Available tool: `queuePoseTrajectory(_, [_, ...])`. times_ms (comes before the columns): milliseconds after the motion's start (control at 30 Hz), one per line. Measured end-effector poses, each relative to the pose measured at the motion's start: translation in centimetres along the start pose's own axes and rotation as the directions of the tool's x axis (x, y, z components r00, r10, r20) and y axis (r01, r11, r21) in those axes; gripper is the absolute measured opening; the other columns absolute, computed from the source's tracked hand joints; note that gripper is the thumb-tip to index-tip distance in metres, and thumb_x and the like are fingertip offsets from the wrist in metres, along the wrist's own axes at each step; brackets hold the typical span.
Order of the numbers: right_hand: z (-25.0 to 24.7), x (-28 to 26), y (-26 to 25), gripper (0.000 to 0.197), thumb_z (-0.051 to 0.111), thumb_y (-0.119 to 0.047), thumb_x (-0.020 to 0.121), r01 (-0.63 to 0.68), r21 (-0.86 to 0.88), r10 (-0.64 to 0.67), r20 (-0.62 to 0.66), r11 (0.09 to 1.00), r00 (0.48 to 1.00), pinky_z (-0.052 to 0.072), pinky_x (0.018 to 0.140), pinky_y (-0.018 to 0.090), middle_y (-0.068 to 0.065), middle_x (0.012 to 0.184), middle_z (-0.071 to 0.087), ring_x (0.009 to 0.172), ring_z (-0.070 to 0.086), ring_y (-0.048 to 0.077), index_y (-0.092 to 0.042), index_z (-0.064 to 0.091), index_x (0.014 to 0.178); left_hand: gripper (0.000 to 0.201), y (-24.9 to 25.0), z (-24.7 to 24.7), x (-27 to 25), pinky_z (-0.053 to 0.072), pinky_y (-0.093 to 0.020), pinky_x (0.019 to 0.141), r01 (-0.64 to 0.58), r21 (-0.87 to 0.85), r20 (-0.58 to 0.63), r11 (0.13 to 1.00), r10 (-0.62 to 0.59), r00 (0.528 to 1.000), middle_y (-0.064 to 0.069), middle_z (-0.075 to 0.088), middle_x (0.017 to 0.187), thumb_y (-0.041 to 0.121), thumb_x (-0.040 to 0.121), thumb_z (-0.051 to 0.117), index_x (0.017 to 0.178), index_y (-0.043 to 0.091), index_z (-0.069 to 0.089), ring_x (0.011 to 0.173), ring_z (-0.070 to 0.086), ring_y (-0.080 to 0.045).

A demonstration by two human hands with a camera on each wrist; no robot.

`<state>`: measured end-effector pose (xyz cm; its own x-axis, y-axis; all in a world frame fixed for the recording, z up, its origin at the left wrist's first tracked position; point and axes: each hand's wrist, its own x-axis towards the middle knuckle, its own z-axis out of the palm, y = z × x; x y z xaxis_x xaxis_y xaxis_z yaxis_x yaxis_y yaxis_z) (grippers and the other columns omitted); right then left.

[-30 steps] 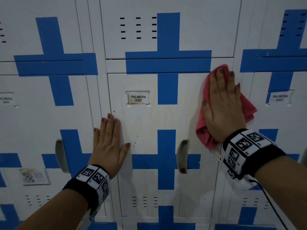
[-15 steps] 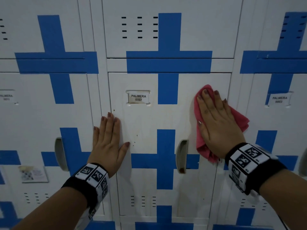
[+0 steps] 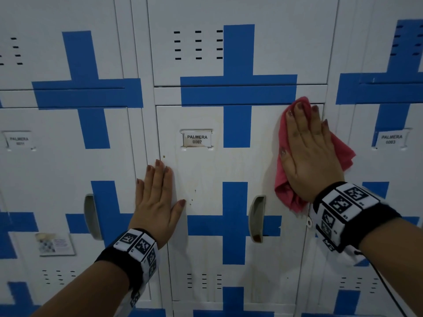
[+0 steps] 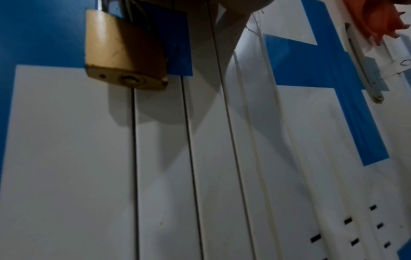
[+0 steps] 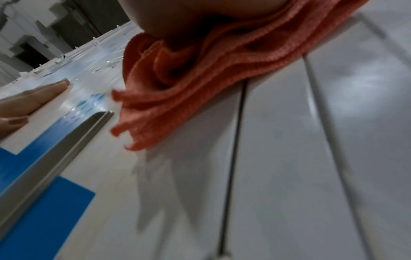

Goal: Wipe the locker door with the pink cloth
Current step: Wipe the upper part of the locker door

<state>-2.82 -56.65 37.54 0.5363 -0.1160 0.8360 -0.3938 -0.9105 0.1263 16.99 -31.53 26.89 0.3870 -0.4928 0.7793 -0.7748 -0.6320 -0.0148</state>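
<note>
The white locker door (image 3: 206,175) with blue cross stripes and the label PALMERA 0007 (image 3: 197,139) fills the middle of the head view. My right hand (image 3: 306,145) lies flat, fingers straight, pressing the pink cloth (image 3: 343,154) against the door's upper right corner. The cloth bunches below my palm (image 3: 287,193) and shows as orange-pink folds (image 5: 189,84) in the right wrist view. My left hand (image 3: 158,197) rests flat on the door's left edge, fingers straight and together, holding nothing. Faint yellowish stains mark the door below the label.
A recessed metal handle (image 3: 257,217) sits on the door under the cloth. Neighbouring lockers stand on both sides, with labels (image 3: 391,139) and another handle (image 3: 91,216). A brass padlock (image 4: 124,52) hangs on the left locker. Vent slots (image 3: 198,44) pierce the locker above.
My right hand slid the pink cloth down the door's right side, then back up to the upper right corner. The left hand stayed in place.
</note>
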Motion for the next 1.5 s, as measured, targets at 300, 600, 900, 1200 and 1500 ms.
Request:
queuePoseTrajectory(300, [0.5,-0.4,-0.6,0.065,0.026,-0.028,0.093,0.123,-0.044,-0.121,0.041,0.991,0.992,-0.013,0.115,0.034,0.004,0.156,-0.005,0.142,-0.015,0.018,-0.011,0.0,0.149,0.072,0.0,0.1,0.1,-0.013,-0.033,0.114,0.004,0.01,0.0,1.0,-0.004,1.0,-0.005,-0.02,0.155,0.052,0.094,0.016,0.148,0.014,-0.014,0.143,-0.014,-0.022])
queuePoseTrajectory(600, [0.3,-2.7,1.5,0.068,0.027,-0.022,0.087,0.193,-0.033,-0.186,0.155,0.981,0.97,-0.011,0.115,0.031,0.004,0.156,0.002,0.143,-0.015,0.016,-0.016,0.0,0.15,0.073,0.0,0.0,0.0,-0.015,-0.033,0.114,0.006,0.013,-0.001,1.0,-0.006,1.0,-0.005,-0.02,0.155,0.052,0.094,0.016,0.148,0.014,-0.015,0.143,-0.015,-0.022])
queuePoseTrajectory(900, [0.2,-1.3,0.6,0.071,0.024,-0.017,0.082,0.069,0.004,-0.069,0.096,0.998,0.993,-0.017,0.112,0.022,0.006,0.155,-0.003,0.14,-0.022,0.007,-0.01,-0.003,0.147,0.074,0.1,0.0,0.0,-0.015,-0.032,0.113,0.004,0.013,-0.004,1.0,-0.004,1.0,-0.005,-0.021,0.155,0.051,0.093,0.019,0.147,0.014,-0.015,0.143,-0.015,-0.021])
queuePoseTrajectory(1200, [0.7,0.1,-1.4,0.072,0.022,-0.022,0.081,0.125,0.067,-0.13,0.061,0.99,0.99,-0.013,0.115,0.027,0.004,0.157,-0.007,0.142,-0.016,0.012,-0.011,-0.002,0.149,0.075,0.1,0.1,0.0,-0.014,-0.033,0.114,0.001,0.014,-0.017,1.0,-0.001,1.0,-0.005,-0.021,0.155,0.049,0.092,0.023,0.148,0.014,-0.015,0.143,-0.015,-0.022])
queuePoseTrajectory(1500, [1.1,-1.6,-0.2,0.069,0.025,-0.018,0.085,0.227,0.016,-0.227,0.141,0.974,0.964,-0.007,0.115,0.03,0.004,0.157,-0.003,0.143,-0.012,0.013,-0.014,-0.001,0.15,0.073,0.1,0.0,0.0,-0.013,-0.033,0.114,0.006,0.008,0.004,1.0,-0.006,1.0,-0.005,-0.02,0.156,0.055,0.094,0.012,0.148,0.014,-0.015,0.143,-0.014,-0.022])
